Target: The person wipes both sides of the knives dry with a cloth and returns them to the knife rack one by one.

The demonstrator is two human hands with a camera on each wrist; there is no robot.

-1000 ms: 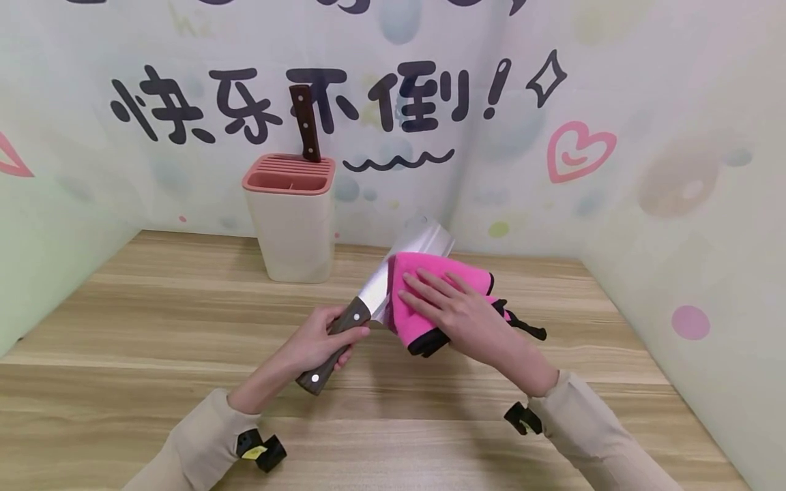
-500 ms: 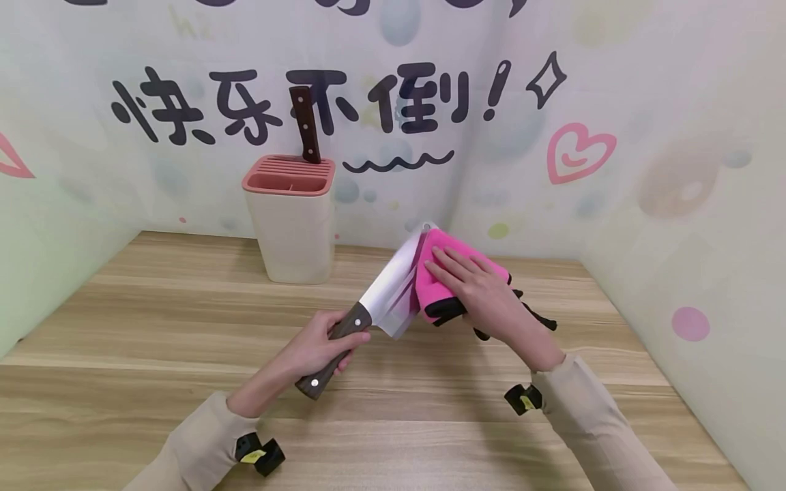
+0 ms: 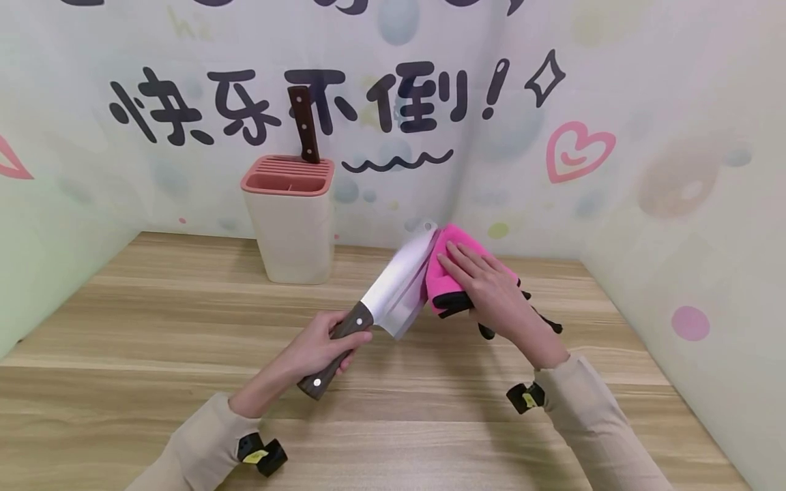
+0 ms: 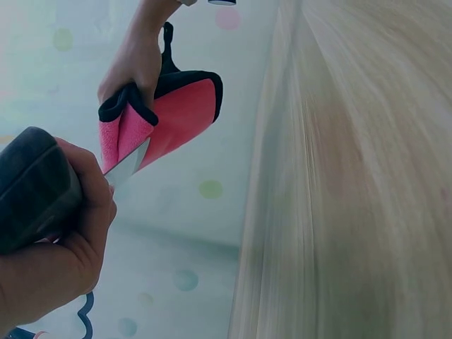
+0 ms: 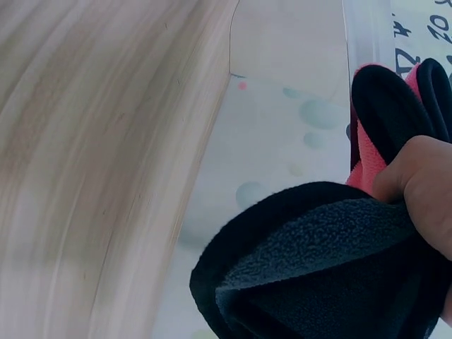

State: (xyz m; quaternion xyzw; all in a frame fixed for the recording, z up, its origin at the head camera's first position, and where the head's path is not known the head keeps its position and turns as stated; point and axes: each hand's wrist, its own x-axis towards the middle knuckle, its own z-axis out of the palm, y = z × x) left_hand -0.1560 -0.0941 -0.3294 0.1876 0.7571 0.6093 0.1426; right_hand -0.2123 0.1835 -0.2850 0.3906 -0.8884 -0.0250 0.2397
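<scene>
In the head view my left hand point(image 3: 319, 344) grips the dark handle of a cleaver point(image 3: 396, 279), its wide shiny blade slanting up and away to the right above the table. My right hand point(image 3: 491, 293) holds a folded pink cloth point(image 3: 437, 290) with black edging around the far end of the blade; the holed tip corner shows beyond it. From the left wrist, the folds of the cloth point(image 4: 187, 116) lie on both sides of the blade point(image 4: 126, 168). The right wrist view shows the cloth's dark grey inner side point(image 5: 318, 244) hanging below the thumb.
A white knife block point(image 3: 291, 239) with a pink slotted top stands at the back of the wooden table point(image 3: 153, 327). One brown-handled knife point(image 3: 303, 124) is upright in it. A printed wall sheet point(image 3: 393, 191) rises right behind the table.
The right hand and cloth have slid up and right along the blade toward its tip, baring more of the blade near the handle. The left hand and cleaver handle have barely moved.
</scene>
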